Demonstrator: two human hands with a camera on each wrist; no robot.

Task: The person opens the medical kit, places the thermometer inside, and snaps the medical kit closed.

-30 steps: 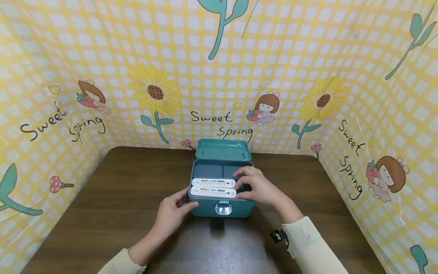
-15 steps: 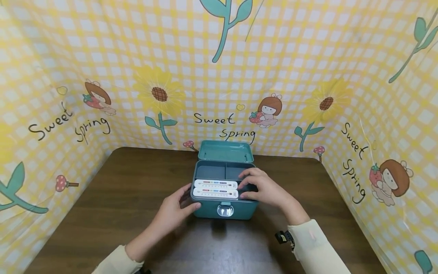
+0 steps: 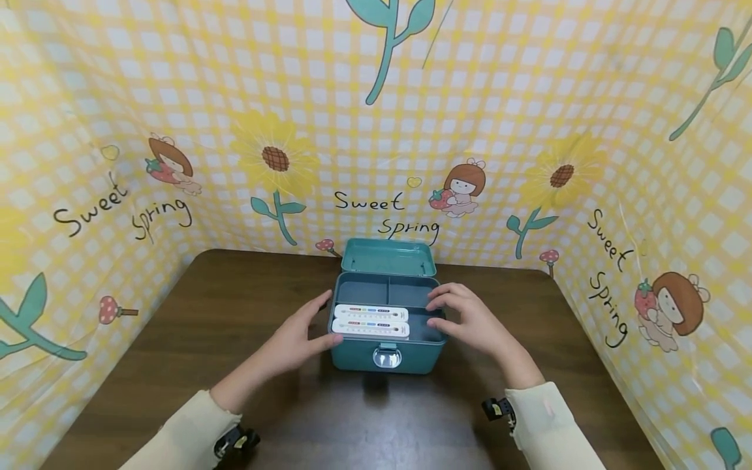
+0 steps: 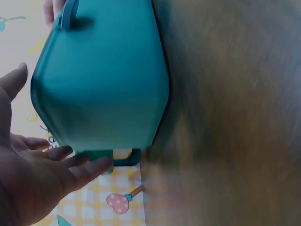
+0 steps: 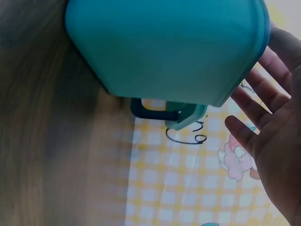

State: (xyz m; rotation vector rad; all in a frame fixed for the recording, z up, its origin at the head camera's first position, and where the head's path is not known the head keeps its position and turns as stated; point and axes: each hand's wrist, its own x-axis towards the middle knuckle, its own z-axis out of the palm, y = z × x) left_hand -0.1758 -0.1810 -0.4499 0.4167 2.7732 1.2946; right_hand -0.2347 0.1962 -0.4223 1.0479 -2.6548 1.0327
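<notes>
A teal storage box (image 3: 352,358) stands with its lid (image 3: 388,258) tipped back. Two white thermometers (image 3: 371,314) with coloured markings lie side by side in its front compartment, toward the left. Beside the box's left wall is my left hand (image 3: 294,339), thumb and fingers spread and holding nothing. In the left wrist view this hand (image 4: 35,179) shows its palm next to the box. My right hand (image 3: 472,320) holds nothing over the right rim, its loosely bent fingertips near the right end of the front compartment. The right wrist view has its fingers (image 5: 269,92) partly behind the box wall.
Behind the thermometers, a divider (image 3: 388,289) splits the back part of the box in two. A clear latch (image 3: 387,358) sits on the front. The brown table (image 3: 235,287) meets a yellow checked cloth (image 3: 376,150) at the back and sides.
My right hand has drawn away to the right from the thermometers' ends. My left hand has eased off the box's left side. The thermometers stay in the front compartment.
</notes>
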